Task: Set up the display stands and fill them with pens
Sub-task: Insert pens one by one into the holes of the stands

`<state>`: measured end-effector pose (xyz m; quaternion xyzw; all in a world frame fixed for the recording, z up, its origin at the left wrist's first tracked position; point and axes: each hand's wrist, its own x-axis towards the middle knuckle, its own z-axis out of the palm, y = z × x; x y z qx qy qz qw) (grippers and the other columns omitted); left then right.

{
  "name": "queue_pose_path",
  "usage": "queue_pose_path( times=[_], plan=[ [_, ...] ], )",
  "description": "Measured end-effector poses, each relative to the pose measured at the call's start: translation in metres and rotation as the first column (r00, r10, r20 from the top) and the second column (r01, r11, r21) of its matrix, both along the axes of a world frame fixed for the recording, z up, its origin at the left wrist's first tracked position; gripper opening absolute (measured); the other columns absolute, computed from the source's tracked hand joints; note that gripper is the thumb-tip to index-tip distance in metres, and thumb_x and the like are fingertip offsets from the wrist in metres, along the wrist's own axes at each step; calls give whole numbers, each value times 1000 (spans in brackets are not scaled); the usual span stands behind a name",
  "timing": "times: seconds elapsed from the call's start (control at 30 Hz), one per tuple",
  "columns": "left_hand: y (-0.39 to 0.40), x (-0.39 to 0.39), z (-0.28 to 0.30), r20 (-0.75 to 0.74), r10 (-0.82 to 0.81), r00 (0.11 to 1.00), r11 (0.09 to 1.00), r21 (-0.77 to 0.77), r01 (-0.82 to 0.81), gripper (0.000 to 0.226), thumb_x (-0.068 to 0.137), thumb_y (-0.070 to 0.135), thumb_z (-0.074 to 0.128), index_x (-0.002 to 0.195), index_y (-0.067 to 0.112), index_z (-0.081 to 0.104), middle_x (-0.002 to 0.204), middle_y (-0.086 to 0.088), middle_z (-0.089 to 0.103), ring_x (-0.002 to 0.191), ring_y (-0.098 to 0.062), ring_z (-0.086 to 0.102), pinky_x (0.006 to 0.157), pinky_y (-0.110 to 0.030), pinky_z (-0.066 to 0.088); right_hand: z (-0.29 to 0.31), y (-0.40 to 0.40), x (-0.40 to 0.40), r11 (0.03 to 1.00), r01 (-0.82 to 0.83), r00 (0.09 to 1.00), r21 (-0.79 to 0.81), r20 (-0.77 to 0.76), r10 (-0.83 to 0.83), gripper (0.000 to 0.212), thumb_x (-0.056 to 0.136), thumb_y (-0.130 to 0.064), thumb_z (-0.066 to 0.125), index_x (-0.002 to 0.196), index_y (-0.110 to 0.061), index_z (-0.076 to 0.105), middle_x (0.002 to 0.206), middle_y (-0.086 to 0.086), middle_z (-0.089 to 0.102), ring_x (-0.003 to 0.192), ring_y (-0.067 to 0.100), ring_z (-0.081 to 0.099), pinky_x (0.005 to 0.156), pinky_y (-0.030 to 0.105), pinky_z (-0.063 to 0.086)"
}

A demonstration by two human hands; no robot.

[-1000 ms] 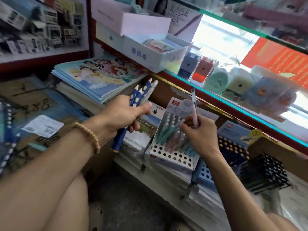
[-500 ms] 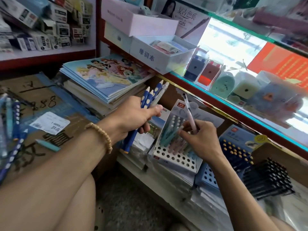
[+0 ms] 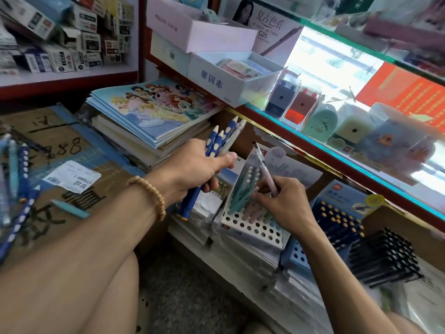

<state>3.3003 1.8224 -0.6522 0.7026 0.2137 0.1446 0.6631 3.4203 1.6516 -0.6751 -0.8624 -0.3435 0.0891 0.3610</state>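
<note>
Loose blue pens lie on the cardboard box at far left. Left hand grips a bundle of pens, 3 dotted blue and 1 pale, tips up. Right hand pinches 1 pink pen, tilted, over the white display stand partly filled with pastel pens. A dark-pen stand sits further right.

Cramped shop corner: red-edged shelf of small boxes at 10 o'clock, bright glass counter at 2 o'clock, speckled grey floor at 6.
</note>
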Motion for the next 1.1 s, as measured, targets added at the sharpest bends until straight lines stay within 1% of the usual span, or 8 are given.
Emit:
queue_pose_path(
  times=[0.13,0.3,0.4,0.53,0.63,0.77,1.0,1.1],
  plan=[
    [-1,-1,0,6,-3,1000,1000,3,3,26,93,27,65,94,2,69,56,4,51,43,-9,52,40,-19,41,-5,6,1,998,-2,999,-65,40,4,9,88,-12,72,87,-20,68,78,-2,71,61,6,70,54,16,55],
    [5,0,-1,22,47,999,999,4,-47,27,93,27,65,95,0,68,52,5,51,43,-9,52,39,-18,39,-11,17,3,993,30,998,-112,51,-24,5,89,-12,72,88,-15,69,74,4,71,54,14,70,52,29,59],
    [5,1,-3,26,85,996,996,9,-85,31,93,27,66,99,-4,67,52,2,51,42,-10,52,38,-18,39,-15,22,1,989,74,996,-130,65,-66,5,88,-15,73,93,-13,70,77,2,70,58,12,69,49,18,54],
    [3,1,-3,35,99,994,995,9,-100,20,91,25,69,83,7,64,51,1,53,41,-9,52,38,-19,39,-13,20,1,987,77,996,-139,63,-68,6,89,-16,72,94,-13,70,77,2,70,59,13,69,51,20,56],
    [2,1,-3,47,116,992,993,7,-116,17,89,24,72,83,9,66,62,-2,61,43,-9,53,39,-18,39,-6,12,0,990,-7,1000,-144,-3,6,9,89,-18,72,96,-12,70,80,1,72,61,9,70,50,15,52],
    [1,3,-3,70,179,981,984,-10,-179,25,85,27,75,93,4,70,80,-9,72,42,-10,53,38,-19,40,7,3,-5,987,-131,989,-93,-78,123,16,89,-18,71,104,-11,70,84,1,73,65,7,70,54,14,53],
    [-15,12,-1,82,58,995,998,31,-61,14,88,20,72,85,7,69,70,-4,71,41,-9,53,39,-18,39,16,-8,-7,953,-250,967,-174,1,254,11,93,-21,66,101,-15,72,80,-1,72,58,6,64,53,17,49],
    [-18,16,-4,82,89,993,996,12,-90,13,90,18,70,82,9,67,67,-2,71,41,-8,52,39,-18,40,22,-21,-6,965,-248,965,-81,-114,238,22,98,-25,57,93,-8,71,78,1,72,54,11,57,52,21,48]
  ],
)
